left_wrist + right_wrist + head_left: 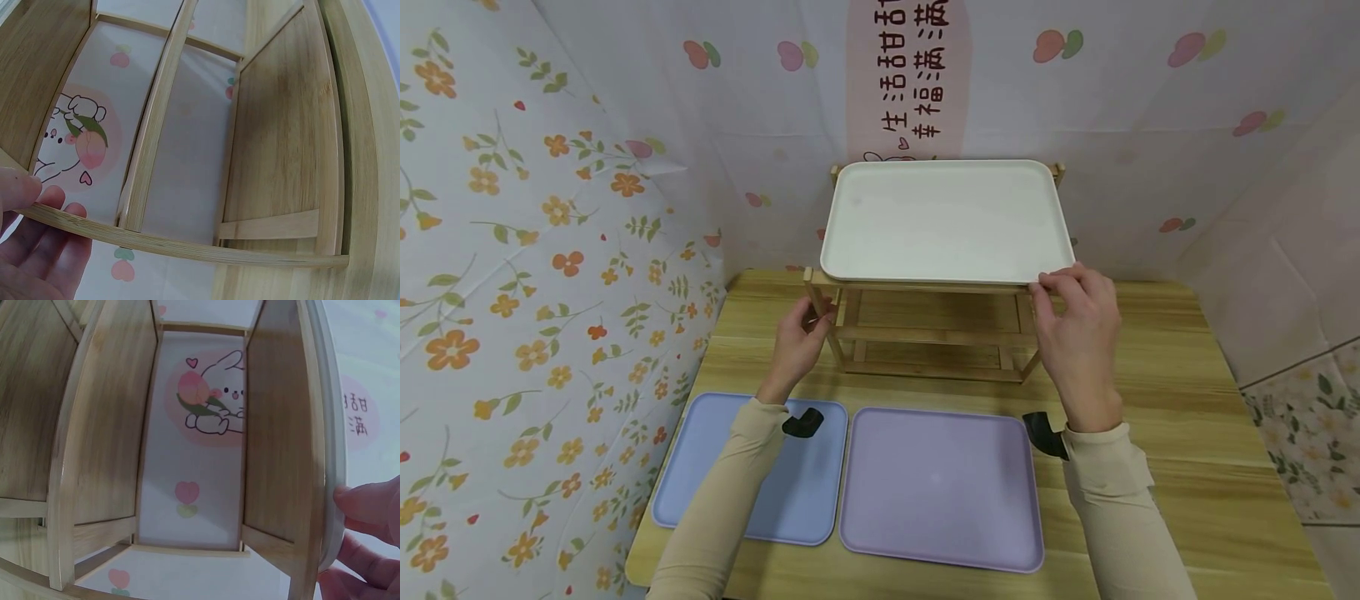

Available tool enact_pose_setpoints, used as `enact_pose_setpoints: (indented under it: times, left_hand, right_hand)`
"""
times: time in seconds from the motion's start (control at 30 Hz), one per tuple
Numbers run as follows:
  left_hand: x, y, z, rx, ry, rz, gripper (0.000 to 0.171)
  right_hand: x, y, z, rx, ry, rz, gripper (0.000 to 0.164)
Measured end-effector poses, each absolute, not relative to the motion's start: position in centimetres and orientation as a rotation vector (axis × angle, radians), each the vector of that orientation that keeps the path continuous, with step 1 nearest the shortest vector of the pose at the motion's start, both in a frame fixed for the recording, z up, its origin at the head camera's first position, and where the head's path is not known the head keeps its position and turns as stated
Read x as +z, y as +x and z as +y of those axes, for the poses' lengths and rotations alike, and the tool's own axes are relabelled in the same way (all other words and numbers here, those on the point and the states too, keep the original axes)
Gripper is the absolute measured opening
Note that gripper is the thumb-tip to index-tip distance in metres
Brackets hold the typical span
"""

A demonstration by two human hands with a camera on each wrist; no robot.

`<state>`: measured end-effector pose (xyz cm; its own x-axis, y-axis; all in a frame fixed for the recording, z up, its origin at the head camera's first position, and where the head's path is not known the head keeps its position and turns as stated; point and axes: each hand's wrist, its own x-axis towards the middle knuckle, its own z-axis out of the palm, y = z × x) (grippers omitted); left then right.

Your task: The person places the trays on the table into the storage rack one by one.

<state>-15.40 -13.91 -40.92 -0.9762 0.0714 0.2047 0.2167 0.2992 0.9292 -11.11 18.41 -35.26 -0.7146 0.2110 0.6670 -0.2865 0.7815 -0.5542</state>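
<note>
A white tray [947, 221] lies on the top level of a wooden tiered shelf rack [936, 336]. With thumb and fingers, my right hand [1081, 342] pinches the tray's front right corner; the right wrist view shows the fingertips [356, 503] at the tray's edge [334, 425]. My left hand [799, 343] grips the rack's front left post. In the left wrist view, the thumb [19, 187] and fingers close around that post [156, 242]. Below the top, the rack's lower shelves [112, 425] hold nothing in view.
On the wooden table [1180, 417], a blue tray [805, 500] lies under my left forearm, with a purple tray [940, 492] right beside it. Behind the rack hangs a printed cloth [760, 108], and a flowered cloth [550, 250] covers the left side.
</note>
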Motion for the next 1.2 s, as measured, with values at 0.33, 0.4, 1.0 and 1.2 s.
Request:
enact_pose_setpoints:
  times: [0.33,0.4,1.0,1.2]
  left_hand:
    - [-40.9,-15.4,-13.9,-1.745,-0.288,-2.435,0.024]
    - [-40.8,-15.3,-13.9,-1.741,-0.284,-2.439,0.023]
    - [-44.5,-17.1,-14.8,-1.756,-0.227,-2.471,0.025]
    - [-44.9,-17.3,-14.8,-1.756,-0.255,-2.466,0.023]
  right_hand:
    - [-35.3,-11.1,18.3,0.85,0.038,-2.216,0.011]
    - [-35.3,-11.1,18.3,0.848,0.038,-2.216,0.012]
    - [-36.1,-10.7,18.5,0.796,0.125,-2.227,0.022]
    - [-36.8,-10.2,18.8,0.834,0.152,-2.123,0.023]
